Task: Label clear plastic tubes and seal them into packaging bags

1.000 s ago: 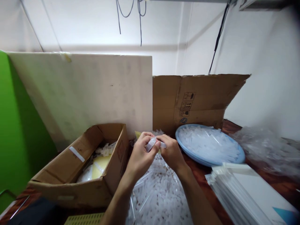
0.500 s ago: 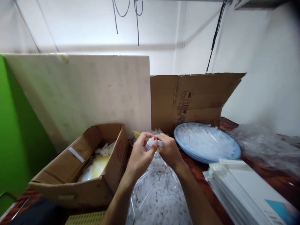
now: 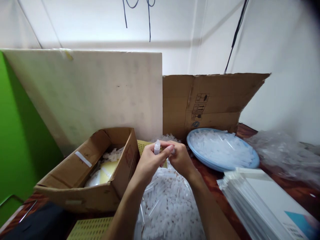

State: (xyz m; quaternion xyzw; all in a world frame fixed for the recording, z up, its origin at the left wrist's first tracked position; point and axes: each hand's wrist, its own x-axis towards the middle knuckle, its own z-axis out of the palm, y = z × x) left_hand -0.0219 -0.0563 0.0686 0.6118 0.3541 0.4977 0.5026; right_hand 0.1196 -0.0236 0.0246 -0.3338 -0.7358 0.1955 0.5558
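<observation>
My left hand (image 3: pixel 151 160) is closed round a small translucent plastic piece (image 3: pixel 157 147) that stands upright between its thumb and fingers. Touching it, my right hand (image 3: pixel 180 157) is also closed, with a bit of whitish plastic showing at its thumb side; what that is cannot be made out. Both hands are above a large heap of small translucent pieces (image 3: pixel 172 203). Behind the hands lies a yellow perforated sheet (image 3: pixel 143 145).
An open cardboard box (image 3: pixel 125 166) stands left, holding white pieces and yellow sheets. At right are a blue basin (image 3: pixel 208 162) of translucent strips, stacked white packets (image 3: pixel 265 196) and crumpled clear plastic (image 3: pixel 285 156). Another yellow perforated sheet (image 3: pixel 90 228) lies at front left.
The plastic piece in my left hand now points upright, and my fingers have shifted round it. The camera view has tilted down slightly.
</observation>
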